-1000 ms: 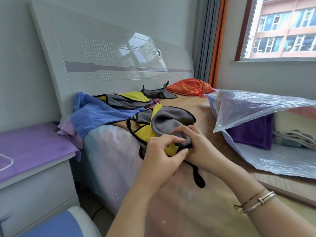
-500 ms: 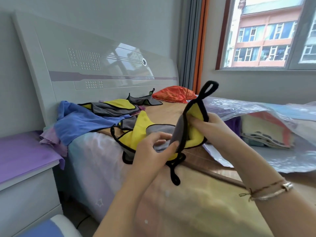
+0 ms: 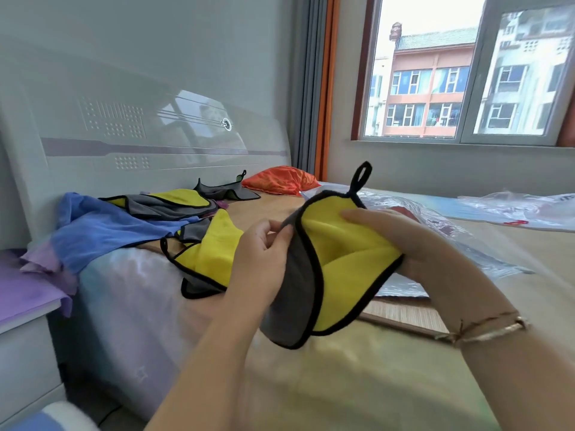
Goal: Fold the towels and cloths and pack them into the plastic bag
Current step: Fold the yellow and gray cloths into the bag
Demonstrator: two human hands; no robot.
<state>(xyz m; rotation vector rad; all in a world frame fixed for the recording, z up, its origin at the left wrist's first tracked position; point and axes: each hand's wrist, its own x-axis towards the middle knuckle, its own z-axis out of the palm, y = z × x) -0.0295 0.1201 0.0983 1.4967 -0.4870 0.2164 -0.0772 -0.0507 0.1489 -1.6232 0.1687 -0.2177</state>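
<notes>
I hold a yellow and grey cloth (image 3: 345, 269) with black trim and a hanging loop up in front of me, above the bed. My left hand (image 3: 264, 253) pinches its grey edge on the left. My right hand (image 3: 392, 241) grips its right side, thumb on the yellow face. Another yellow and grey cloth (image 3: 208, 253) lies on the bed just behind my left hand. A blue towel (image 3: 102, 231), one more yellow and grey cloth (image 3: 168, 202) and a dark grey cloth (image 3: 224, 191) lie near the headboard. The clear plastic bag (image 3: 435, 225) lies on the bed behind my right hand.
An orange cushion (image 3: 280, 185) sits at the head of the bed by the curtain. A white bedside cabinet (image 3: 21, 325) with a purple cloth on top stands at the left. A second sheet of clear plastic (image 3: 522, 209) lies at the far right.
The cloth has been lifted off the pile and opened out, its yellow face now towards me. My hands have moved apart along its edge. The view has swung right and upward.
</notes>
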